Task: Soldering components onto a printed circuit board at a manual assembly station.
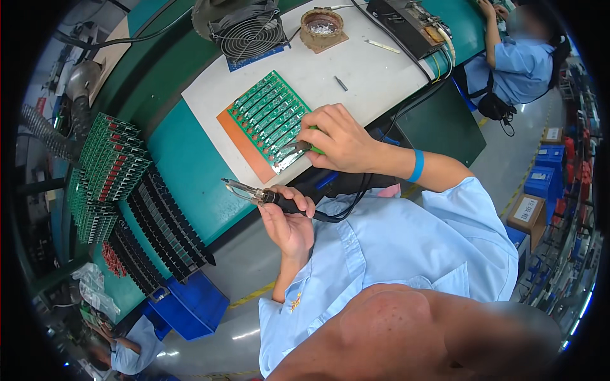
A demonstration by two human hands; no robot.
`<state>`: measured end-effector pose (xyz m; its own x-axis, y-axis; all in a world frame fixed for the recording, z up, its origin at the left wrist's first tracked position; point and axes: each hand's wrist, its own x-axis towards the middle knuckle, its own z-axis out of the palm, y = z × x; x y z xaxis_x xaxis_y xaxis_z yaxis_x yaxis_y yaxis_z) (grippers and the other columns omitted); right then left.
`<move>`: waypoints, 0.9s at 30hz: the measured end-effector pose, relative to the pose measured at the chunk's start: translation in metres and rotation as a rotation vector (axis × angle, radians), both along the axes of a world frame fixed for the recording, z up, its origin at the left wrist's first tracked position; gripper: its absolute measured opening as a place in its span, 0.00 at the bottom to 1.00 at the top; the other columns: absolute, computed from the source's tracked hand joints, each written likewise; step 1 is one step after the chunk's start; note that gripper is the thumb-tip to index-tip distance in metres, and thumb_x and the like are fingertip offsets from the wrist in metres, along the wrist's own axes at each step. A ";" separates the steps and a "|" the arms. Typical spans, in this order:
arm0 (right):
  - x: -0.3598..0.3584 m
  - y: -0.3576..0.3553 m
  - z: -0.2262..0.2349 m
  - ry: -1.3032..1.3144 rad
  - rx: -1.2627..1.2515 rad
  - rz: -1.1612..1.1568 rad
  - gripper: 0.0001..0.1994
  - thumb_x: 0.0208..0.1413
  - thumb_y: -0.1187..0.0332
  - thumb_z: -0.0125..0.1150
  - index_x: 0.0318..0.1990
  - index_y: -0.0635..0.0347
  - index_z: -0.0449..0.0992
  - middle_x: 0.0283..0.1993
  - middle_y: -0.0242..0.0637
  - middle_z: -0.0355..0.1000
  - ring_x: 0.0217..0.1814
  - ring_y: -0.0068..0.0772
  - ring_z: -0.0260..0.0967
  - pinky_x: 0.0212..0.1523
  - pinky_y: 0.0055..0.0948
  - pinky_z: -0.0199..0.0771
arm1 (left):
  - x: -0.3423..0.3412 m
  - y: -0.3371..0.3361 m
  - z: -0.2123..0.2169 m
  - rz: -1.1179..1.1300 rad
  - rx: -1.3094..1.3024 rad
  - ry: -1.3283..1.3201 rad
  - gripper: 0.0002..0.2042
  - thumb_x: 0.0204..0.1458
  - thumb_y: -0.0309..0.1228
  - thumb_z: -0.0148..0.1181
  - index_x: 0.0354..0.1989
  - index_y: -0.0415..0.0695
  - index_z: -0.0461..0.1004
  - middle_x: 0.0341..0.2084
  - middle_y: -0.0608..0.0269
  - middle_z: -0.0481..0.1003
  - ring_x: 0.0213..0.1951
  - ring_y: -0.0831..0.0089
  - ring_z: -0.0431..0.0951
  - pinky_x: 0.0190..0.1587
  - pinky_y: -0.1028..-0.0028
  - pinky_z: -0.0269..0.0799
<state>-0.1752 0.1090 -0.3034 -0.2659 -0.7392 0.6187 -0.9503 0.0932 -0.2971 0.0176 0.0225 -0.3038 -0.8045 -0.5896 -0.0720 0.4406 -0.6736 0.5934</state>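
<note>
My left hand is wrapped round the black handle of a soldering iron, whose forked metal end points up and left, off the near edge of the bench. A black cable trails from its handle. With my right hand I grip green-handled cutters; their jaws are at the near right corner of a green circuit board panel. Several rows of parts run across the panel. Beneath it an orange sheet sticks out on the left and near side.
Left on the bench stand stacked green circuit boards and black slotted racks. Beyond the panel are a fan, a brown round pot and a black box unit. Blue bins stand below. Co-workers sit nearby.
</note>
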 end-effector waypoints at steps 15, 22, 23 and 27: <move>-0.044 0.017 0.046 -0.416 0.004 0.088 0.16 0.53 0.67 0.68 0.47 0.62 0.76 0.45 0.38 0.73 0.43 0.39 0.68 0.47 0.34 0.68 | -0.044 -0.012 0.019 -0.090 -0.137 -0.124 0.10 0.70 0.33 0.46 0.54 0.44 0.61 0.42 0.56 0.71 0.32 0.71 0.72 0.28 0.73 0.70; -0.057 0.078 0.087 -0.554 0.173 -0.005 0.11 0.59 0.70 0.62 0.46 0.68 0.78 0.41 0.41 0.75 0.39 0.38 0.70 0.42 0.31 0.71 | -0.116 0.010 0.028 -0.120 -0.367 -0.180 0.11 0.63 0.26 0.59 0.44 0.41 0.60 0.35 0.56 0.73 0.29 0.75 0.74 0.28 0.78 0.73; -0.059 0.082 0.088 -0.493 0.173 -0.012 0.11 0.59 0.70 0.62 0.45 0.68 0.79 0.41 0.41 0.75 0.39 0.38 0.70 0.42 0.31 0.71 | -0.122 0.014 0.028 -0.126 -0.401 -0.188 0.12 0.62 0.26 0.60 0.43 0.41 0.60 0.34 0.57 0.73 0.28 0.76 0.74 0.28 0.79 0.73; -0.066 0.092 0.084 -0.387 0.179 -0.043 0.11 0.59 0.70 0.62 0.45 0.68 0.79 0.41 0.41 0.76 0.38 0.38 0.70 0.41 0.31 0.71 | -0.133 0.026 0.024 -0.118 -0.493 -0.226 0.13 0.61 0.26 0.61 0.42 0.40 0.60 0.31 0.58 0.73 0.27 0.77 0.73 0.28 0.80 0.73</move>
<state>-0.2409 0.2010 -0.2197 -0.4863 -0.8091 0.3301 -0.7660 0.2129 -0.6065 -0.1154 0.0488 -0.2797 -0.8635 -0.5042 0.0113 0.2042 -0.3290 0.9220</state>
